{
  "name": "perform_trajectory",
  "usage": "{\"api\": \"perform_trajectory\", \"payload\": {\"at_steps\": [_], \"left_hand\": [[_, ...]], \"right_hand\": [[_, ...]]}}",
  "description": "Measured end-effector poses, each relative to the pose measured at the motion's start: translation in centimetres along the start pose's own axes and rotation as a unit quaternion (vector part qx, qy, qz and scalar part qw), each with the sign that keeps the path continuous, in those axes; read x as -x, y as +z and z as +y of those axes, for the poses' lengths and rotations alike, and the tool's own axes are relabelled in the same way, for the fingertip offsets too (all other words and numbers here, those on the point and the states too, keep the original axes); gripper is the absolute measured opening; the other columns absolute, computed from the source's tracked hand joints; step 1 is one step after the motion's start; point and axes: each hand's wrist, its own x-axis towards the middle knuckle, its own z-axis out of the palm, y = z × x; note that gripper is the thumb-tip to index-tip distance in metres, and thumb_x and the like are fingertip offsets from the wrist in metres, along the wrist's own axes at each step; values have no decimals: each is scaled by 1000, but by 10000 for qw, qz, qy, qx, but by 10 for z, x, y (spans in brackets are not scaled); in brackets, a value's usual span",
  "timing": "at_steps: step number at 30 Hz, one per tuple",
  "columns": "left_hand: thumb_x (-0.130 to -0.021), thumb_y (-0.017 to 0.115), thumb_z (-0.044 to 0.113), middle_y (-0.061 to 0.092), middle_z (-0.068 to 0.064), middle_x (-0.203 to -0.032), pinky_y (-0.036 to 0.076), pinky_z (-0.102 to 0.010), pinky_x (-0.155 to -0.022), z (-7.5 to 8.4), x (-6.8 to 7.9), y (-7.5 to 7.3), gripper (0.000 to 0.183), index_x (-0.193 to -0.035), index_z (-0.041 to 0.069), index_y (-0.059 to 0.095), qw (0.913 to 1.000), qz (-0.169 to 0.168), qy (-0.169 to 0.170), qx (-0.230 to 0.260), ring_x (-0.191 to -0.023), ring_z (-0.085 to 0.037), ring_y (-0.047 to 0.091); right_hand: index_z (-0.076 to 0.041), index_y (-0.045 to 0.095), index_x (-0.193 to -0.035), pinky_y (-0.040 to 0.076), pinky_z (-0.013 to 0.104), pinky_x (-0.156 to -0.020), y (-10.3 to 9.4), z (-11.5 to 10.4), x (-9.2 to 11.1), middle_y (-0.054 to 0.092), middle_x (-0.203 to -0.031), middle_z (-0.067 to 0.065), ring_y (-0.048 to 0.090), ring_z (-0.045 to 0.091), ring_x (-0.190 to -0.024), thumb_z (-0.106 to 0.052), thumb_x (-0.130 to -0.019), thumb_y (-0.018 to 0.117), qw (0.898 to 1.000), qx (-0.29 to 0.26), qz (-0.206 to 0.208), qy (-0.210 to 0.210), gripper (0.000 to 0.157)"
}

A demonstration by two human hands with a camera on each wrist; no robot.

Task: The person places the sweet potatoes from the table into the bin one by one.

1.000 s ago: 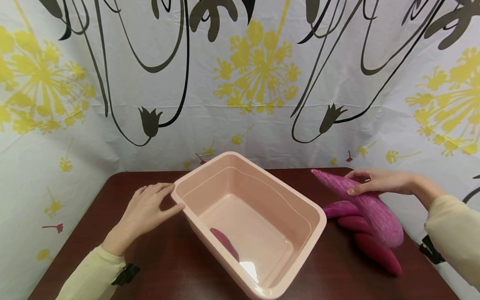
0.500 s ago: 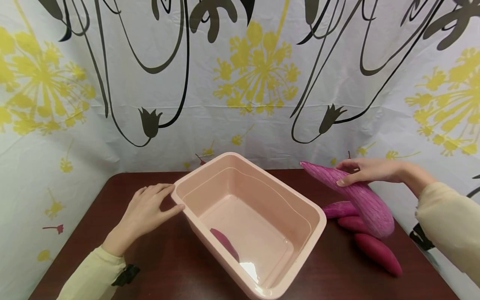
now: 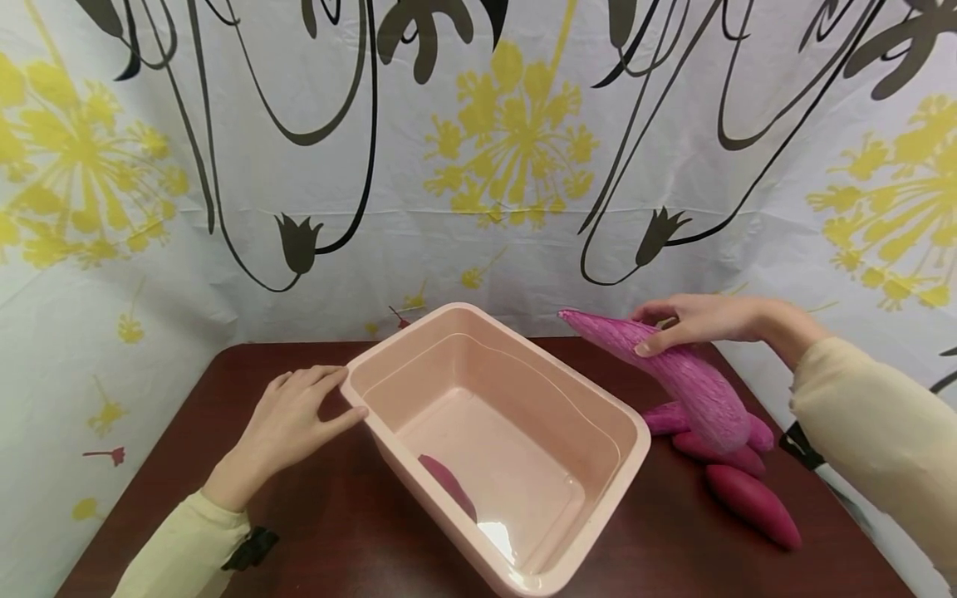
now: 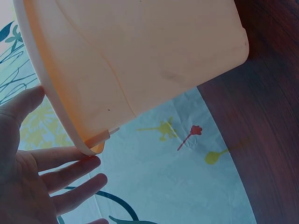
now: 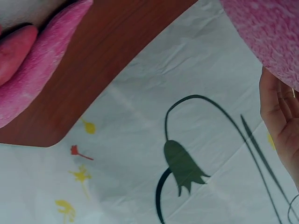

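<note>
My right hand (image 3: 688,322) holds a long purple sweet potato (image 3: 703,390), mottled magenta with a narrow tip pointing left, in the air right of the basin. Thumb and fingers grip its upper part; in the right wrist view the hand (image 5: 282,109) is partly cut off beneath it. Another purple sweet potato (image 3: 664,419) and two smooth, darker red ones (image 3: 753,505) lie below on the table. A pink plastic basin (image 3: 523,357) stands at the middle, with a dark pink piece (image 3: 449,486) partly hidden inside. My left hand (image 3: 295,419) touches its left corner rim with spread, fairly straight fingers.
The dark red-brown wooden table (image 3: 314,515) has rounded back corners. A white sheet (image 3: 478,166) with yellow and grey flower prints hangs behind and beside it. The basin's wall (image 4: 149,56) rises from the table by my left hand.
My right hand has moved left and upward with the purple sweet potato, nearer to the basin, uncovering more of the ones beneath. The left hand and the basin have stayed put.
</note>
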Motion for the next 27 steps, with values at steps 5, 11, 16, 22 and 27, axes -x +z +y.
{"api": "perform_trajectory", "payload": {"at_steps": [5, 11, 16, 22, 27], "left_hand": [[-81, 61, 48, 57, -15, -118, 32, -57, -90, 0, 0, -1, 61, -120, 1, 58, 10000, -32, -8, 18, -110, -33, 49], [-81, 61, 48, 57, -15, -118, 33, -57, -90, 1, 0, -1, 62, -120, 0, 58, 10000, -42, -12, 11, -109, -34, 49], [-81, 61, 48, 57, -16, -117, 33, -57, -89, 0, 0, -1, 62, -119, 0, 58, 10000, -30, 2, 4, -109, -34, 50], [-80, 62, 47, 57, -16, -116, 33, -57, -89, 0, 0, -1, 62, -119, -1, 58, 10000, -10, 25, -9, -108, -35, 50], [-80, 62, 47, 57, -17, -115, 34, -58, -88, 0, 0, -1, 63, -118, -2, 58, 10000, 3, 24, -15, -106, -36, 51]], "right_hand": [[-5, 45, -127, 38, 39, -90, 0, -14, -9, 49, -124, 10, 43, 27, -116, -33, -84, 63, 9999, -48, -129, -70, 54], [-7, 46, -127, 40, 35, -86, 0, -31, -20, 52, -117, 7, 49, 21, -105, -34, -84, 64, 9995, -71, -308, -87, 54], [-8, 48, -126, 41, 34, -86, 2, -43, -31, 53, -115, 6, 50, 20, -103, -34, -83, 65, 9989, -72, -427, -192, 53], [-11, 48, -126, 38, 35, -90, 6, -56, -44, 50, -120, 5, 47, 21, -109, -39, -81, 65, 9983, 172, -509, -211, 55], [-12, 45, -129, 38, 38, -91, 8, -66, -54, 46, -125, 7, 44, 22, -112, -42, -81, 65, 9978, 186, -607, -189, 61]]}}
